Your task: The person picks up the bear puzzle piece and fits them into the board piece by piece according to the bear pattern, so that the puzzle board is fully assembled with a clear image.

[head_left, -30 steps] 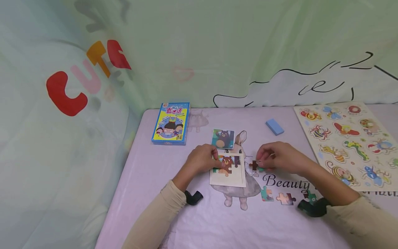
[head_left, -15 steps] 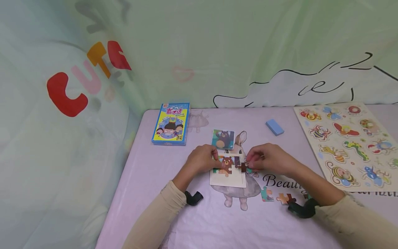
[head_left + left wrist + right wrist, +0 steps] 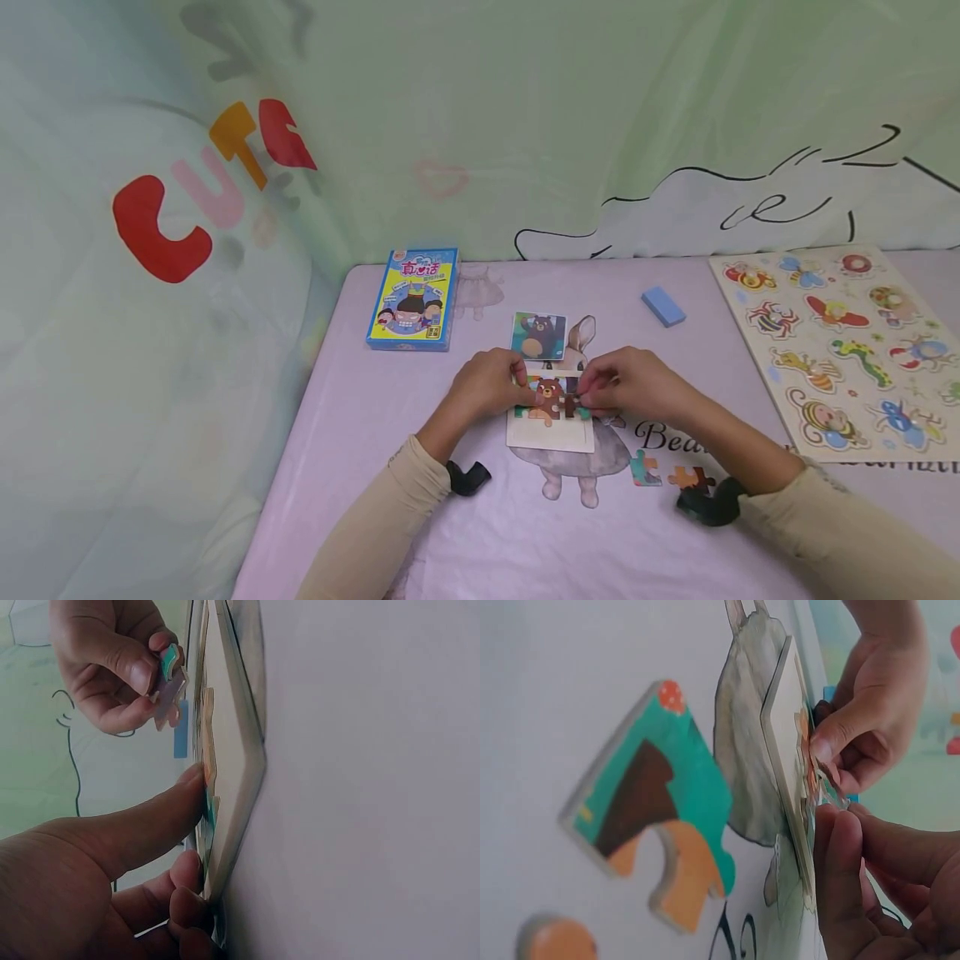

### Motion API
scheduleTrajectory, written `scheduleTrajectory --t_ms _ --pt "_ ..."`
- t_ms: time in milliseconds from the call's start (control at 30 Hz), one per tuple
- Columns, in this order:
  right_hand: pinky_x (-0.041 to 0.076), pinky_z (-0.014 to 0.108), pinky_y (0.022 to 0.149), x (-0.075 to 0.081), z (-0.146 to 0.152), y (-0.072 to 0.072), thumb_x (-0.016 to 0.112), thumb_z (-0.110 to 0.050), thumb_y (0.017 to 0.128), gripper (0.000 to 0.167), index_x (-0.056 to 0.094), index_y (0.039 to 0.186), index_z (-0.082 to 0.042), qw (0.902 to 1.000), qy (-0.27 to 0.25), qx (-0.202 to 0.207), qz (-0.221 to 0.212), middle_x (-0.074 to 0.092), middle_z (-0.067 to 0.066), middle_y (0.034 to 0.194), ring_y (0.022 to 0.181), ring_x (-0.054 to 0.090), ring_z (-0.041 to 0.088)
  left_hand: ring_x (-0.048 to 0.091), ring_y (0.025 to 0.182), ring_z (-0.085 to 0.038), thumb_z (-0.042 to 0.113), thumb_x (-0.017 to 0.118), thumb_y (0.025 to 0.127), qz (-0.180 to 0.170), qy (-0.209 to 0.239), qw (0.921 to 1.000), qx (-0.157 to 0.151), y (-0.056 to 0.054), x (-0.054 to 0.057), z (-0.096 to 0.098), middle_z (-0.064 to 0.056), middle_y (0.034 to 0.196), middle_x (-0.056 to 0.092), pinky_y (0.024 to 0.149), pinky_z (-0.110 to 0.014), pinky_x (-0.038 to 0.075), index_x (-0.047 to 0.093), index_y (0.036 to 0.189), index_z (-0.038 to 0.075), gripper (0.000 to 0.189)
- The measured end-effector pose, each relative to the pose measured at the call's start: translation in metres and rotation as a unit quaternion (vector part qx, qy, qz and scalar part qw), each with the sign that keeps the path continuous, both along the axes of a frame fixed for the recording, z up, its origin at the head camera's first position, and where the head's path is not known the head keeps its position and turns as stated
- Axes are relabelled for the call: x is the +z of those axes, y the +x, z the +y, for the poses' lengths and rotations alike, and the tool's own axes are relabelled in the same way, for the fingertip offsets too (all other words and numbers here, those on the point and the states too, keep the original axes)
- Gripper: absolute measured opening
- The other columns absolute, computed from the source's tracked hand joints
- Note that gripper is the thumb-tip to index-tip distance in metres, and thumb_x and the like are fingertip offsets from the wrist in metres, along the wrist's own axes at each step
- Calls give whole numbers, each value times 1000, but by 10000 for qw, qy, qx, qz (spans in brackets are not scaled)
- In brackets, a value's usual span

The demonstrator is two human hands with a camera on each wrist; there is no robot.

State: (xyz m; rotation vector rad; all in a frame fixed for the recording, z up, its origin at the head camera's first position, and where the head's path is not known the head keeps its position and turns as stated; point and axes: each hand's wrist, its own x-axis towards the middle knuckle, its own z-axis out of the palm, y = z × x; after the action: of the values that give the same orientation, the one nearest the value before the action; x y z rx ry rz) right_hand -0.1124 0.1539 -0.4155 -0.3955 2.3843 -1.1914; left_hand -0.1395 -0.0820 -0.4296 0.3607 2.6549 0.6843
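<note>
Short of the right hand (image 3: 630, 385), two loose pieces (image 3: 645, 468) lie on the cloth (image 3: 517, 533). The hand pinches a puzzle piece (image 3: 571, 407) over the tray's (image 3: 551, 437) right side, brown end pointing at the left hand (image 3: 487, 383), teal end in the grip, long axis running crosswise. The left hand grips the tray's left edge, thumb on top. Beyond both grips lie a card (image 3: 537, 336), block (image 3: 663, 307) and box (image 3: 412, 300).
</note>
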Motion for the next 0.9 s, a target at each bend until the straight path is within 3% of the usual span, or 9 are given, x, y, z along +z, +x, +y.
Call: scheduleTrajectory --t_ms 467,900 --pt "52 28 63 -3 -11 1 76 -9 89 4 72 91 -8 9996 197 -186 -116 69 1 77 67 65 15 51 66 -12 40 88 78 32 34 10000 -20 -1 -2 0 4 67 57 55 -26 34 62 78 17 35" --pt "47 28 56 -4 -14 2 78 -13 86 8 73 82 -10 9979 535 -360 100 68 0 65 60 64 13 50 65 -13 39 88 79 -22 14 10000 39 3 2 1 4 67 56 55 -27 34 60 78 17 35"
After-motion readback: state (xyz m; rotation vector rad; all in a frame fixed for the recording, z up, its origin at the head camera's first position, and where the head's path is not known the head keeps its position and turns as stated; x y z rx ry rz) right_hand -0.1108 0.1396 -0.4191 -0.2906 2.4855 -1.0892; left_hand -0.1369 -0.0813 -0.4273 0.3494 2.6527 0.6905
